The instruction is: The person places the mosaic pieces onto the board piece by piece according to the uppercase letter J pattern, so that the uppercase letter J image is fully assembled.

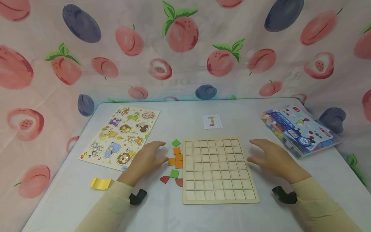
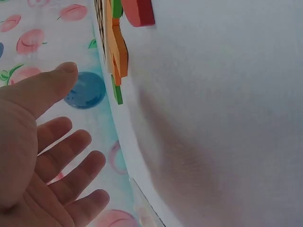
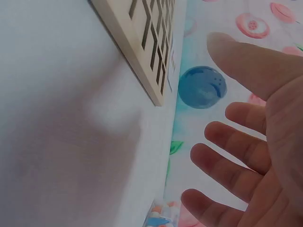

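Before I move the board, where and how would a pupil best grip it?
I'd pinch the board midway along its right edge, coming from the right with the right hand: it lies flat, nothing crowds that straight side, and tiles crowd its left edge.

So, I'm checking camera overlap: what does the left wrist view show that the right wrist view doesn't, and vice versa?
Only the left wrist view: the left hand, orange pieces, green pieces, a red piece and probably an edge of the animal puzzle.

Only the right wrist view: the right hand, part of the clear box and apparently a sliver of the picture card.

Both: the gridded board, white table and fruit-print cloth.
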Motion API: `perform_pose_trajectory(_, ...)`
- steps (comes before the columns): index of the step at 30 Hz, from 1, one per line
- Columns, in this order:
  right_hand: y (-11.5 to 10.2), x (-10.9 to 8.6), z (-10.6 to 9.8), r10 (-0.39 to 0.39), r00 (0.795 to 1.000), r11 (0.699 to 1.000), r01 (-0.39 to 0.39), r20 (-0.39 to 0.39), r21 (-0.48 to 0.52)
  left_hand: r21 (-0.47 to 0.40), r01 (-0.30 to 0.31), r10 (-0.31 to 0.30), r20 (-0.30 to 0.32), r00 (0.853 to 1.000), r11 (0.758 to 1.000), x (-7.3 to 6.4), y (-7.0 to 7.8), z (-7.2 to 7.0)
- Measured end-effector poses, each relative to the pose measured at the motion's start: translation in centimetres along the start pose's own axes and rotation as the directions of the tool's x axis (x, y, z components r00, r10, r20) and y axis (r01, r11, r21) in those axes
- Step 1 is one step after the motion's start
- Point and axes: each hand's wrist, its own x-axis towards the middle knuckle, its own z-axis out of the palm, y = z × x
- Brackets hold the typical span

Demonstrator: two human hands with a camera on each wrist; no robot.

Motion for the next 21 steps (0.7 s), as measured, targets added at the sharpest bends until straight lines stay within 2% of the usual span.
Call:
perform_pose_trajectory(10, -0.1, 0.0, 0.6, -0.046, 0.999, 0.999, 0.046, -0.01, 0.02, -0.032, 0.048, -0.046, 0.05, 0.998, 0.998, 0.0, -0.1, 0.8)
perform_pose_trajectory(21, -0.7, 0.0, 1.3, -0.005, 0.999, 0.999, 0.002, 0.053, 0.054, -0.043, 0.045, -0.041, 0.091, 0.995, 0.998, -0.1, 0.0, 1.3)
